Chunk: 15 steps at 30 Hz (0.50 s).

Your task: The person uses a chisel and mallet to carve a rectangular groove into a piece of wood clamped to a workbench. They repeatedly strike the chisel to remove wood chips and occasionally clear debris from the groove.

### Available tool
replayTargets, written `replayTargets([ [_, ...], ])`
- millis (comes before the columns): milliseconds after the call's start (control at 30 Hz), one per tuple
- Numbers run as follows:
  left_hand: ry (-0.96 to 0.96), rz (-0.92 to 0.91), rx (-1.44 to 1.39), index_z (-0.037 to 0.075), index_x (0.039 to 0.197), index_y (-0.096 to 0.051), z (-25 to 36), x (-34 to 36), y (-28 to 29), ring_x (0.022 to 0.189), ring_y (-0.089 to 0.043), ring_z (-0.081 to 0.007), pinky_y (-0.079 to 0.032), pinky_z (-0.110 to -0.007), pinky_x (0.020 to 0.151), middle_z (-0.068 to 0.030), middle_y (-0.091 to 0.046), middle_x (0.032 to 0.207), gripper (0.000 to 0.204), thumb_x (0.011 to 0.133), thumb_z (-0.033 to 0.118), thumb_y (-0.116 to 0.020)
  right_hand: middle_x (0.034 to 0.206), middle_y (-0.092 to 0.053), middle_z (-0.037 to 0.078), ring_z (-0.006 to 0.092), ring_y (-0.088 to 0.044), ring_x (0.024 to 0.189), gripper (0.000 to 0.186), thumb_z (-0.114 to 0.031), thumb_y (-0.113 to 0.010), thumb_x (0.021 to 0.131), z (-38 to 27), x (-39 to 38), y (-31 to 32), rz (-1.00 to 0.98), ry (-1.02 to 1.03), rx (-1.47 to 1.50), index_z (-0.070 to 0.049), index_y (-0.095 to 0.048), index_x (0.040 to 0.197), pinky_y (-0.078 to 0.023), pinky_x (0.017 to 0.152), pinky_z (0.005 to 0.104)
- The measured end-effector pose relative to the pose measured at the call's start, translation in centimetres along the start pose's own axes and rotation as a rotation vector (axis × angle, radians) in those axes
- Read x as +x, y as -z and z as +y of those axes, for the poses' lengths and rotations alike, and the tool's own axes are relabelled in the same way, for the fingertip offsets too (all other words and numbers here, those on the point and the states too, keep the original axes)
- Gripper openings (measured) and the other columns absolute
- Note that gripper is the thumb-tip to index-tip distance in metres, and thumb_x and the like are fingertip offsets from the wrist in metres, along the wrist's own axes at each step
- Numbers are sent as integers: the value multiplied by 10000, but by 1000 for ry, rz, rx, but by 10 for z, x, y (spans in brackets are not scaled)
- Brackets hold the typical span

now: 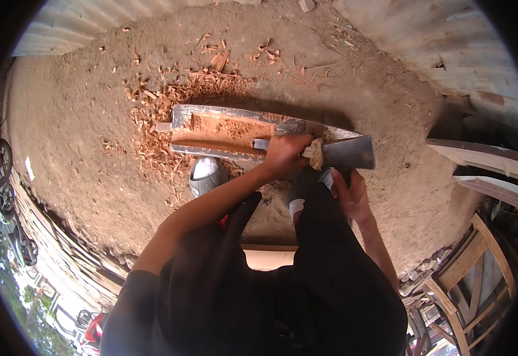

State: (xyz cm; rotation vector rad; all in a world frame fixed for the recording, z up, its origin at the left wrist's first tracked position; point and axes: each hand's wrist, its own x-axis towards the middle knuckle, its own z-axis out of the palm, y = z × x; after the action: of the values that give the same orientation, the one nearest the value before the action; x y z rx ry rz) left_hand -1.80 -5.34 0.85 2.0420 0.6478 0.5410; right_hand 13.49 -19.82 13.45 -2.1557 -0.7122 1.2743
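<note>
My left hand (285,155) is closed around the handle of an adze-like tool with a broad, flat metal blade (351,152). A pale, rough wrapping (316,154) binds the tool beside my fist, and a short metal end (260,143) sticks out on the other side. My right hand (352,194) is at the blade's near edge, thumb and fingers against it, the fingertips partly hidden. Beneath the tool lies a long, hollowed wooden piece (223,142) with dark, worn sides and a reddish-brown inner face. Some shavings rest inside its hollow.
Wood shavings (152,113) are scattered over the dirt floor (81,118) at the far left. A grey shoe (208,176) is close to the wooden piece. Corrugated sheets (442,47) edge the far side. Curved boards (478,157) and wooden frames (475,267) stand at right.
</note>
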Motion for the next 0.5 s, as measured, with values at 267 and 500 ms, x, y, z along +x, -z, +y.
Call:
replayTargets([
  [267, -3, 15, -2, 109, 912, -585, 2, 2, 4, 702, -680, -348, -522, -457, 580, -108, -661, 765, 311, 646, 140, -743, 647, -602, 74, 135, -572, 505, 275, -240, -603, 1052, 6, 1, -4, 40, 51, 80, 31, -583, 1010, -441, 446, 322],
  [500, 4, 46, 12, 112, 927, -604, 0, -1, 7, 702, -689, -334, -521, -451, 568, -105, -667, 760, 324, 644, 153, -756, 623, -593, 75, 136, -588, 508, 322, -295, -626, 1042, -11, 1, -8, 66, -36, 252, 22, -571, 1035, -468, 476, 322],
])
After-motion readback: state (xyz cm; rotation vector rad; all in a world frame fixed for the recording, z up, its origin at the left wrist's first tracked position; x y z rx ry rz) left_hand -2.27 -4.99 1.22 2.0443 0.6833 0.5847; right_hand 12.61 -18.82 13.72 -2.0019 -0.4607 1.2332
